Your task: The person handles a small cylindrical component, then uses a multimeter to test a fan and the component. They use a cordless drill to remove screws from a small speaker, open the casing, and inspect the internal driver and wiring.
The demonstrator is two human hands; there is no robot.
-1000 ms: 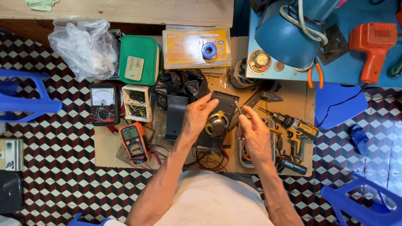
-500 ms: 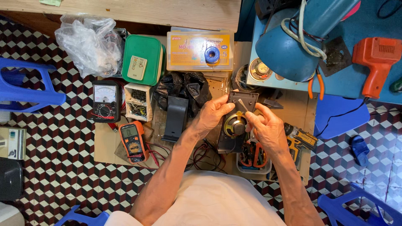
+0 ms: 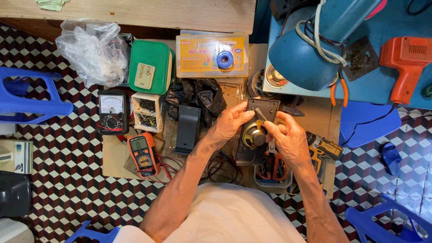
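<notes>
Both hands lifted speaker panel (image 3: pixel 255 135) higher; left hand (image 3: pixel 229 123), right hand (image 3: pixel 288 139) gripping.

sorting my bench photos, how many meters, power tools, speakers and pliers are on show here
Meters: 2, black analogue meter and orange digital meter
Power tools: 2, orange drill and yellow drill
Speakers: 2, held speaker and loose speaker
Pliers: 1, orange-handled pliers
Total: 7

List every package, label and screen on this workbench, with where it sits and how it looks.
Orange flat box: top centre, rectangular, pale printed label, blue tape roll on it.
Green case: left of it, with a cream remote-like unit.
Analog multimeter: left, black, white dial face.
Digital multimeter: below it, orange, grey screen.
Clear plastic bag: top left, crumpled.
</notes>
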